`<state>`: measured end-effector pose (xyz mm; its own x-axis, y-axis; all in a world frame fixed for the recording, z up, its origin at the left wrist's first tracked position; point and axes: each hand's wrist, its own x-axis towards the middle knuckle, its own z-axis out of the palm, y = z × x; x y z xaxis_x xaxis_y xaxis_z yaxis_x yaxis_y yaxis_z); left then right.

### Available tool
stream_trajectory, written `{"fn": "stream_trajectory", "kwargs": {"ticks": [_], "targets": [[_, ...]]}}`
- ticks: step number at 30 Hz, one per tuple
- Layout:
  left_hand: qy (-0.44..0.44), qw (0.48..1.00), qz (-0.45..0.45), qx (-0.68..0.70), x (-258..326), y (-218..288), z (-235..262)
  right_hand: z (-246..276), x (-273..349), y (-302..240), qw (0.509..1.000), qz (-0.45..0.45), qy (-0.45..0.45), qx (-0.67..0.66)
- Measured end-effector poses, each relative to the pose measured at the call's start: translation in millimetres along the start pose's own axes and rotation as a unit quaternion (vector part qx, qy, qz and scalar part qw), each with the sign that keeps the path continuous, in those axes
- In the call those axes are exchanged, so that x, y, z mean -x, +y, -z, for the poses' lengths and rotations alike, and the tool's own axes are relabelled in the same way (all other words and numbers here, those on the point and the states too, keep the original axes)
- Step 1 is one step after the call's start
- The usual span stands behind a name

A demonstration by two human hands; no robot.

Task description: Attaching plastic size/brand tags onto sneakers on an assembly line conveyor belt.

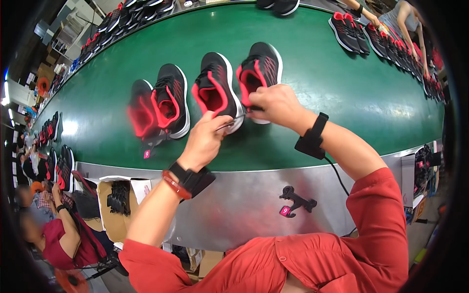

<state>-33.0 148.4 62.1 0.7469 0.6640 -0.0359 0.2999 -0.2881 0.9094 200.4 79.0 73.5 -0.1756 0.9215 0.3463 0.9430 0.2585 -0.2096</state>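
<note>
Two pairs of black running shoes with red lining and white soles stand in front of me. The leftmost shoe (141, 110) is blurred; beside it is a second shoe (180, 95). My left hand (202, 139) is closed on a thin dark strip (238, 117) at the heel of the third shoe (215, 63). The strip's other end reaches the pinched fingers of my right hand (279, 105), at the heel of the fourth shoe (266, 61). What the strip belongs to is hidden. A small pink tag (147, 154) hangs by the left pair.
On the metal ledge (234, 210) lies a black plastic shoe hanger (297, 201) with a pink tag. A cardboard box (110, 222) of black hangers stands at left. More shoes (348, 31) line the green belt (342, 97). Co-workers (61, 234) are at left and far right.
</note>
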Motion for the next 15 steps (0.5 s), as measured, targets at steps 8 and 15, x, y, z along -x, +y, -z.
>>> {"fn": "stream_trajectory", "kwargs": {"ticks": [8, 15], "targets": [[-0.043, 0.951, -0.041, -0.305, 14, 2, 2, -8, 37, -20, 0.963, -0.149, 0.038, -0.223], [0.136, 0.911, -0.189, -0.34, -12, 30, 16, 48, 172, -73, 0.94, -0.177, -0.176, -0.233]]}}
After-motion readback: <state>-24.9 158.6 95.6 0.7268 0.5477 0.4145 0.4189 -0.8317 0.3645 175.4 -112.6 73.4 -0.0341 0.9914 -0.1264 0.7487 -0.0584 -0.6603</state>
